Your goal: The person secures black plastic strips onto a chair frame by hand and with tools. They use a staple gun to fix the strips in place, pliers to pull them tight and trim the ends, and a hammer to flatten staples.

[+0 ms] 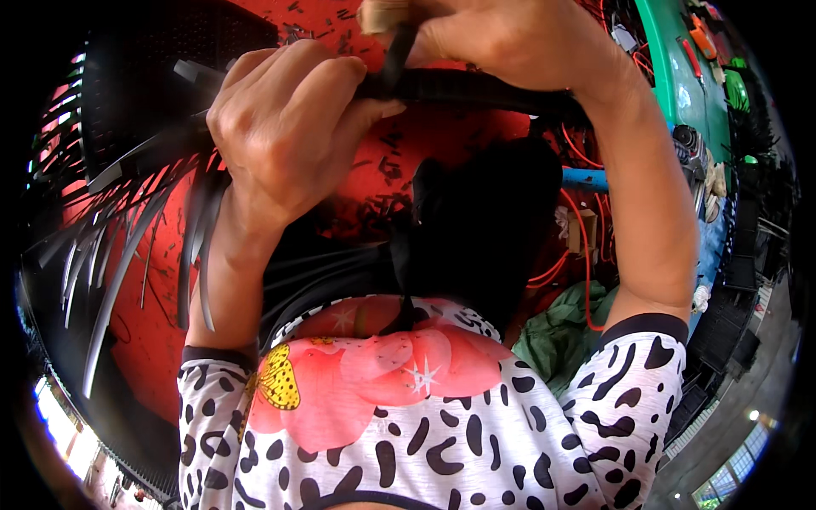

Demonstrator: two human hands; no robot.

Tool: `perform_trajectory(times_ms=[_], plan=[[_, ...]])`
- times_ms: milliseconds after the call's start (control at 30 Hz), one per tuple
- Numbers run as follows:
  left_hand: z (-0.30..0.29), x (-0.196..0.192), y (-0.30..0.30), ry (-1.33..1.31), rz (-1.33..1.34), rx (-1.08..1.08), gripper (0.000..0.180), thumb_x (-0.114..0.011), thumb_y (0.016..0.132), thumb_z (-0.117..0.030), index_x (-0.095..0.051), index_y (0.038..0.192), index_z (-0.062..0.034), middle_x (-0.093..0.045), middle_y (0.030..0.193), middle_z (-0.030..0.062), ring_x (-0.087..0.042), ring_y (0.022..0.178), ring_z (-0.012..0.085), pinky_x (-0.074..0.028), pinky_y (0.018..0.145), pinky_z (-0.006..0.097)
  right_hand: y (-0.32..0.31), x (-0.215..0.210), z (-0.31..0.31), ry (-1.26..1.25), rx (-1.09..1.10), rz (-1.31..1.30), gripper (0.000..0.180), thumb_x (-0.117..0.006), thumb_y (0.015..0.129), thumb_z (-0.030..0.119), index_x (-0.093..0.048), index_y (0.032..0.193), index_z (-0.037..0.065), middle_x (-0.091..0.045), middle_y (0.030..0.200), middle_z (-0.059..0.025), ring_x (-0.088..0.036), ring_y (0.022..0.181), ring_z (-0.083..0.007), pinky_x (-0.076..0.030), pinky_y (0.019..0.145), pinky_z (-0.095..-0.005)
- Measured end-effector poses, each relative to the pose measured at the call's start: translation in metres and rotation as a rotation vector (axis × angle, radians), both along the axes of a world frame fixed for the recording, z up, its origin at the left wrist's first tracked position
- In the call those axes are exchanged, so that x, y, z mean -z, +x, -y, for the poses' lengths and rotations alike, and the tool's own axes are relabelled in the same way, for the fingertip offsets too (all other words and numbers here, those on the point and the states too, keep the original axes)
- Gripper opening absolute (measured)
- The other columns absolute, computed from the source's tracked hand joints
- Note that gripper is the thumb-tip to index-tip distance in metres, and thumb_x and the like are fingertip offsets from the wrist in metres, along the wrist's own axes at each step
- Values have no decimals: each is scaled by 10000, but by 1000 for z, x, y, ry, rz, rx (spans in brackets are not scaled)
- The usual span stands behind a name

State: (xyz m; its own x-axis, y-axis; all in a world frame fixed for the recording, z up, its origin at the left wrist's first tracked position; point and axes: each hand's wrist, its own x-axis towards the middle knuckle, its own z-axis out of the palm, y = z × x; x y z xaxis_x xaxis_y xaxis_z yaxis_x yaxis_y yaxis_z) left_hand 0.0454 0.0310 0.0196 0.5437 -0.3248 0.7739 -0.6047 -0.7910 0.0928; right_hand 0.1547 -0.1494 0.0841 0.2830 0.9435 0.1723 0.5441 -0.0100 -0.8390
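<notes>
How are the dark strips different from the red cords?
The strips are dark and look flat; the cords are red and look rounder. The strips fan out beside the left hand, while the cords curve near the right forearm. Both are long and thin.

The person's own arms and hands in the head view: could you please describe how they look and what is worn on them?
The left hand and right hand wear no gloves, and no watch or bracelet shows. Both forearms are bare. The left sleeve and right sleeve are short, white with irregular black spots, each ending in a plain dark band.
</notes>
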Motion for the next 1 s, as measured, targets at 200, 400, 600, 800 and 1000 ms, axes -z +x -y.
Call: perform_trajectory(times_ms=[200, 400, 600, 800, 1000], plan=[[3, 2, -3, -20, 22, 28, 322, -852, 648, -230, -632, 799, -50, -580, 692, 59, -606, 595, 264, -478, 581, 363, 11, -19, -10, -246, -166, 108, 124, -723, 790, -37, -703, 910, -55, -699, 792, -106, -623, 724, -179, -522, 674, -327], [-3, 6, 0, -52, 43, 30, 296, -823, 679, -252, -601, 783, -86, -557, 686, 44, -597, 602, 256, -465, 588, 374, 4, -12, -10, -321, 88, -276, 118, -700, 812, -24, -707, 929, -32, -706, 802, -73, -614, 727, -118, -514, 695, -295], [-4, 4, -3, -21, 31, -20, 332, -838, 678, -266, -567, 745, -85, -550, 690, 53, -592, 610, 269, -469, 599, 375, 0, 2, -7, -243, 82, -34, 101, -629, 891, 52, -691, 909, -27, -652, 741, -53, -560, 715, -108, -481, 675, -299], [-5, -2, 7, 3, -3, -26, 311, -864, 675, -242, -642, 788, -55, -598, 720, 67, -604, 630, 280, -495, 613, 366, 11, -7, -10, -329, 49, 41, 103, -648, 888, 65, -669, 877, -36, -637, 717, -65, -548, 687, -112, -467, 653, -316], [-6, -6, 17, 13, 8, -54, 309, -858, 676, -246, -661, 824, -61, -616, 752, 63, -621, 663, 291, -504, 622, 377, 4, -7, 0, -292, 306, 68, 86, -674, 883, 66, -676, 893, -20, -618, 701, -57, -549, 695, -98, -462, 652, -309]])
